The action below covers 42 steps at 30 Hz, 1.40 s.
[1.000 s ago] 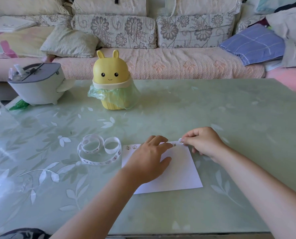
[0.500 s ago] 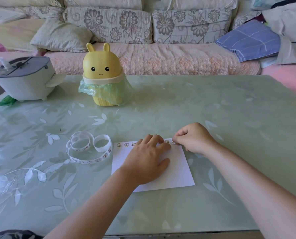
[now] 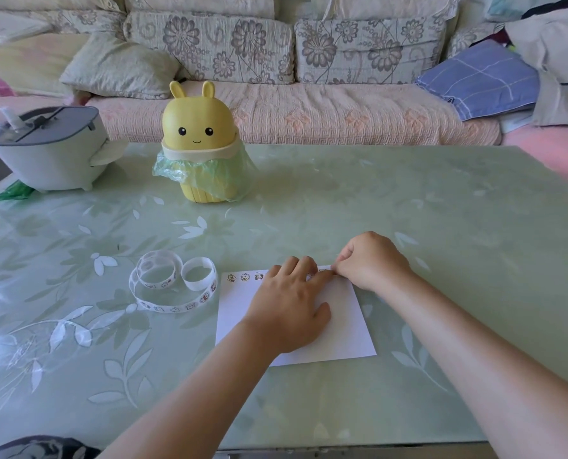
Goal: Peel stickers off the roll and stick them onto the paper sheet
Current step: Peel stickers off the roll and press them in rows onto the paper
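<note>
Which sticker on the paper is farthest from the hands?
The leftmost sticker, at the top-left corner of the paper sheet. The two beside it sit nearer the left hand.

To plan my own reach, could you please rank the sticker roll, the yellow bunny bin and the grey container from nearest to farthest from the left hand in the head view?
1. sticker roll, on the table just left of the left hand.
2. yellow bunny bin, farther back and slightly left.
3. grey container, at the far-left corner.

White paper sheet (image 3: 348,326) lies flat, stickers (image 3: 244,277) along its twelve o'clock edge; uncoiled sticker roll (image 3: 173,308) lies at its nine o'clock.
</note>
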{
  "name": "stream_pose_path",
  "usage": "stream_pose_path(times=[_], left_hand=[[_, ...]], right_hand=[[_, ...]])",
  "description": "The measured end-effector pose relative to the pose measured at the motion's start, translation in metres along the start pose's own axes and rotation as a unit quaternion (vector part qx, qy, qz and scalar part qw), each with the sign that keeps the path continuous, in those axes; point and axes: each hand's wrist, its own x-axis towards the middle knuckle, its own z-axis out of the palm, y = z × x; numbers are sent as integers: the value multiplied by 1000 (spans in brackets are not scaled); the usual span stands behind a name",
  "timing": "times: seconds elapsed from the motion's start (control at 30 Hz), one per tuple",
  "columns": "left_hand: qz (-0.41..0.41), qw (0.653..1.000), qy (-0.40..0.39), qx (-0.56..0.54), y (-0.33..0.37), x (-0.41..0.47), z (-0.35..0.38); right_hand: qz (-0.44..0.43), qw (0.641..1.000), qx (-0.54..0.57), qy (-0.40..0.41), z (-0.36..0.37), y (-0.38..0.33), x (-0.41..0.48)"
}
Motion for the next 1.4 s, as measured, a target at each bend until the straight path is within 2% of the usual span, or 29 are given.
stream_pose_path(times=[0.13,0.23,0.33,0.47,0.57,0.73,0.9,1.03,1.23,1.4], left_hand=[[-5,1000,1,4,4,2,0],[-8,1000,2,4,5,4,0],[-5,1000,7,10,6,4,2],[-9,1000,15,13,7,4,5],[-9,999,29,21,8,5,7],[-18,998,43,30,11,6,8],[-23,998,-4,57,13,7,2],[-10,998,-13,56,12,4,-1],[-9,1000,21,8,10,1,0],[-40,999,24,-1,14,-2,3]], right_hand=[[-8,997,-78,26,-6,3,-2],[-24,998,-49,26,-4,14,-5],[-99,994,-32,43,3,28,-11],[-231,965,-93,75,14,48,-22],[-275,946,-140,95,20,55,-29],[-276,942,-167,92,22,57,-34],[-275,946,-141,93,21,59,-36],[-275,946,-137,98,19,59,-37],[-276,945,-150,93,19,57,-37],[-282,940,-169,90,20,58,-35]])
